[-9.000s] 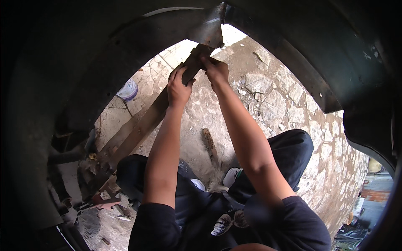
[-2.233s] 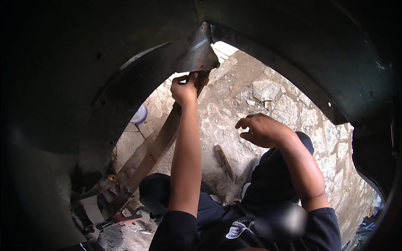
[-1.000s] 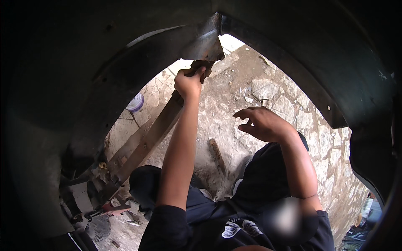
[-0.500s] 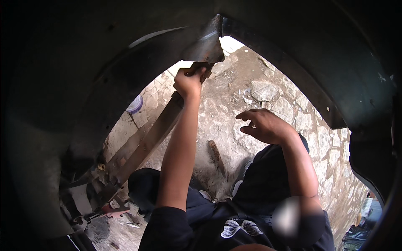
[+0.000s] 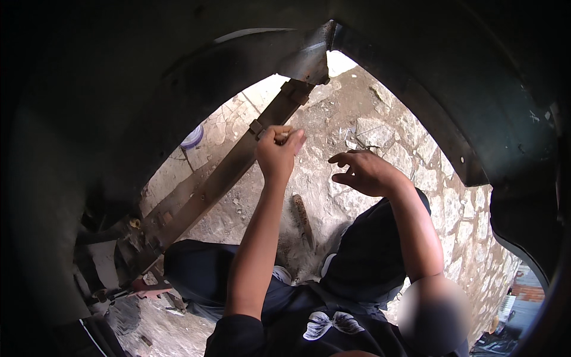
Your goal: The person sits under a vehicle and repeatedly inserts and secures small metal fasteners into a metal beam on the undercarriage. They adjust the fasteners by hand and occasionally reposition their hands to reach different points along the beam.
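Note:
Below the bar's upper end my left hand point(image 5: 275, 156) is closed, its fingertips blurred around something small that I cannot make out, beside a small fitting point(image 5: 256, 130) on the long dark metal bar point(image 5: 219, 180). This bar runs diagonally from the lower left up to a dark, rust-spotted metal bracket point(image 5: 307, 64) at the top of the arched opening. My right hand point(image 5: 366, 174) hangs over the stone ground, fingers apart and holding nothing.
A dark curved metal panel point(image 5: 499, 119) arches around the view. Metal parts point(image 5: 106, 265) crowd the lower left. A purple-and-white bucket point(image 5: 192, 136) stands beyond the bar. A rusty elongated piece point(image 5: 303, 219) lies between my legs on the cracked stone ground point(image 5: 449, 226).
My left hand has come down and right from the bar's upper end under the bracket. Nine seconds ago my right hand gripped the bar; since then it has let go and drawn back.

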`<state>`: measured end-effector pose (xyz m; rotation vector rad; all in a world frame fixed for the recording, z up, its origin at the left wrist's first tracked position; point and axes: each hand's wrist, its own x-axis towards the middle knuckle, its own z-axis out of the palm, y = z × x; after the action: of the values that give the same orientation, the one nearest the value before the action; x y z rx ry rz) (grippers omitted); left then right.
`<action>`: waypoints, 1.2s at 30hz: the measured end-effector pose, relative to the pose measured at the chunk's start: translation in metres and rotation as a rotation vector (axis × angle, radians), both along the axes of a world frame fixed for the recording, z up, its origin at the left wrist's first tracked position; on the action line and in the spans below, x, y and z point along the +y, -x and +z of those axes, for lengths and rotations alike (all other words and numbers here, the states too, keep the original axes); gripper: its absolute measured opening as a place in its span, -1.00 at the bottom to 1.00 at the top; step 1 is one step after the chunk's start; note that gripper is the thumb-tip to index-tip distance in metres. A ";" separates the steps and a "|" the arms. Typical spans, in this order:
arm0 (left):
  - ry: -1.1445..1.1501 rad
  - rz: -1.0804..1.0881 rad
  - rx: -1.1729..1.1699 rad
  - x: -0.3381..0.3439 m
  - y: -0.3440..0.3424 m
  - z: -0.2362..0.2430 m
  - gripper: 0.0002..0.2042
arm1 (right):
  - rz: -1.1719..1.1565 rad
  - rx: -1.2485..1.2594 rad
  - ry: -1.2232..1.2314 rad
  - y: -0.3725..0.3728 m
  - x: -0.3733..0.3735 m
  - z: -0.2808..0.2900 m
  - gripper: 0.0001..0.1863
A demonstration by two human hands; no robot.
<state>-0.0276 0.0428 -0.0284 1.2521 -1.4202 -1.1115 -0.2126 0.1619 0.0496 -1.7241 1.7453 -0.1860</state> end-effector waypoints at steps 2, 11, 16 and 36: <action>0.014 -0.043 -0.093 0.009 -0.016 -0.010 -0.79 | 0.039 0.018 0.021 -0.005 -0.002 -0.002 -0.44; 0.136 -0.441 -0.237 0.044 -0.081 0.085 -0.77 | 0.057 -0.320 0.462 -0.061 -0.021 0.007 -0.45; 0.068 -0.322 -0.315 0.047 -0.105 0.078 -0.75 | 0.125 -0.384 0.500 -0.100 -0.023 0.014 -0.42; -0.323 -0.437 0.095 0.043 -0.116 0.038 -0.60 | -0.148 -0.698 0.184 -0.090 -0.021 -0.005 -0.47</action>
<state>0.0888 0.0859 0.0096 1.1106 -1.5239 -1.7300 -0.1222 0.1409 0.0448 -1.4021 1.3472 -0.9194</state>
